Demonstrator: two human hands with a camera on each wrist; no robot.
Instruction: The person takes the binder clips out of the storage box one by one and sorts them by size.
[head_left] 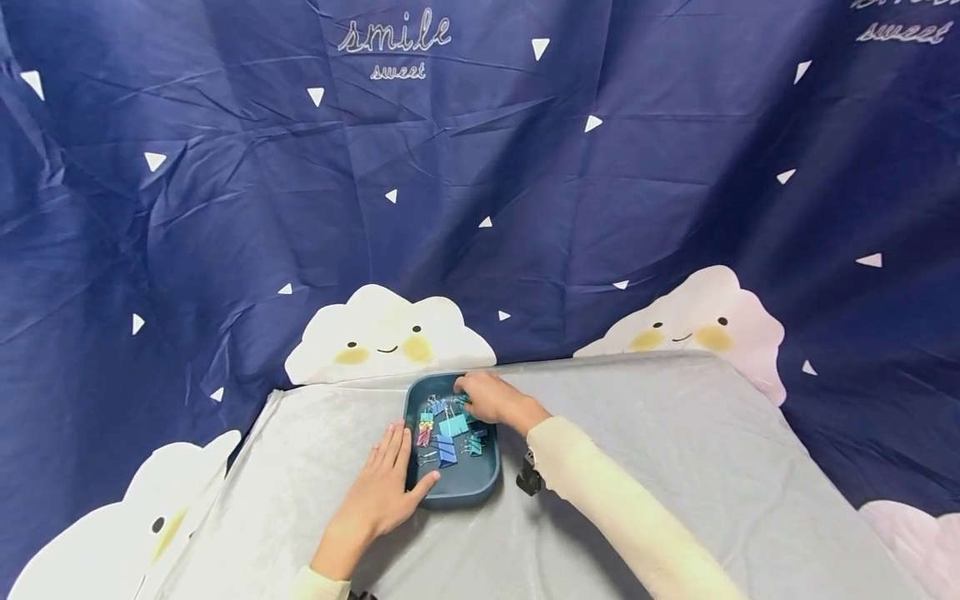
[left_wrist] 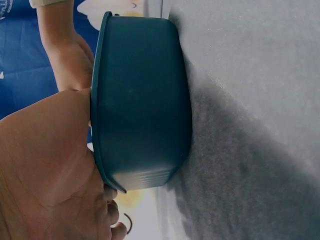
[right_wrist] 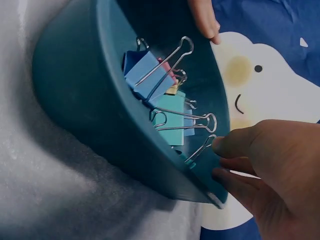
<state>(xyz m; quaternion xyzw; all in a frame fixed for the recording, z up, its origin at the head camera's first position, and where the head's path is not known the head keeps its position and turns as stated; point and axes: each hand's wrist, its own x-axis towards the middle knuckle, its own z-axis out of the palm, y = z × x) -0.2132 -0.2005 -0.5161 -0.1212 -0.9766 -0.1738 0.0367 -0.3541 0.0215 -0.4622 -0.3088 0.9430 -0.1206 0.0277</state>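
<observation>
A teal tray [head_left: 459, 498] sits on the grey cloth in the head view and holds several binder clips [head_left: 447, 435] in blue, teal and pink. My left hand [head_left: 390, 467] lies flat beside the tray's left wall, fingers straight, thumb along the near corner. The left wrist view shows that palm [left_wrist: 50, 175] pressed against the tray's outer wall [left_wrist: 145, 100]. My right hand [head_left: 465, 393] reaches into the tray's far end. In the right wrist view its thumb and fingers [right_wrist: 217, 160] pinch the wire handle of a small teal clip [right_wrist: 192, 159] at the rim, beside a blue clip [right_wrist: 147, 72].
The grey-covered table [head_left: 675, 433] ends in edges at left, right and back. A dark blue curtain with white clouds [head_left: 480, 208] hangs close behind it. A black wrist camera mount [head_left: 528, 479] sits on my right forearm just right of the tray.
</observation>
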